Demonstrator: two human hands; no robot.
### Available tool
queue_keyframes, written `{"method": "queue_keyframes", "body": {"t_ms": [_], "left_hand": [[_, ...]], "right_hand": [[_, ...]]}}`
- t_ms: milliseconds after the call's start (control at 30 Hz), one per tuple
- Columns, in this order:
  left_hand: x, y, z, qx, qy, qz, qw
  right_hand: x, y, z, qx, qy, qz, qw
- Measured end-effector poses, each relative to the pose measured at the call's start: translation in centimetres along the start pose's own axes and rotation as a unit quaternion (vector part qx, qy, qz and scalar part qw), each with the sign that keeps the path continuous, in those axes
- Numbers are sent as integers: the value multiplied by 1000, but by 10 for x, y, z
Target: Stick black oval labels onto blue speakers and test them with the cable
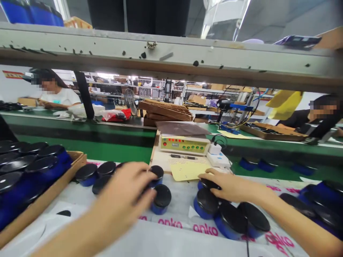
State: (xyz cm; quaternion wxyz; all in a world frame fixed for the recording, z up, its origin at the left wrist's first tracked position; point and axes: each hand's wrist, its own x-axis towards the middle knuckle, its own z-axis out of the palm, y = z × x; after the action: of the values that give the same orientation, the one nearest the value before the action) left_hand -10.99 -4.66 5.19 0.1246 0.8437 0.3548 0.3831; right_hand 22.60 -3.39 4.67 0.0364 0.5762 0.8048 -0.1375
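Printed white sheet [150, 240] with pink lettering, lying beneath both hands; left hand [125, 192], blurred, beside blue black-lidded jars [161, 200], grip untellable; right hand [227, 185] curled palm-down, gripping one jar's black lid [209, 184] from above.

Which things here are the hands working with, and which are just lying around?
Working with:
left hand
right hand
black-lidded blue jars

Just lying around:
pen
yellow paper
box with green lights
white power strip
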Motion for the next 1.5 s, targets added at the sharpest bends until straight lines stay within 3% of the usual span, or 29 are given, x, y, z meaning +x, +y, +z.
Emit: {"method": "queue_keyframes", "body": {"t_ms": [100,133,200,267,333,433,533,667,800,1000,1133,1300,1400,1500], "left_hand": [[6,27,81,-73,-192,-20,978],[10,33,106,-103,-232,-45,966],[18,39,142,-141,-252,-72,955],[22,41,157,-148,-251,-76,954],[22,40,154,-145,-260,-70,952],[27,38,132,-88,-301,-17,949],[53,34,121,21,-315,22,949],[100,22,144,141,-315,-31,938],[128,4,164,210,-353,-58,910],[149,-21,145,202,-393,-46,896],[137,0,128,171,-355,-31,918],[74,48,120,72,-361,16,930],[43,55,124,-5,-346,-12,938],[42,51,121,-66,-300,-59,950]], "right_hand": [[8,7,2,-11,-15,-1,1000],[9,10,3,-13,-18,-2,1000],[9,14,5,-7,-17,-13,1000],[7,20,7,12,-4,-33,999],[4,25,8,35,7,-54,998],[2,27,10,50,3,-69,996],[3,22,13,45,-9,-63,997],[1,18,15,18,-14,-34,999],[-5,23,17,-5,-13,-5,1000],[-7,33,22,-15,-21,70,997],[-13,39,18,1,-15,79,997],[-25,57,1,75,61,47,994],[-32,57,-12,125,144,43,981],[-36,37,-19,199,171,4,965]]}}
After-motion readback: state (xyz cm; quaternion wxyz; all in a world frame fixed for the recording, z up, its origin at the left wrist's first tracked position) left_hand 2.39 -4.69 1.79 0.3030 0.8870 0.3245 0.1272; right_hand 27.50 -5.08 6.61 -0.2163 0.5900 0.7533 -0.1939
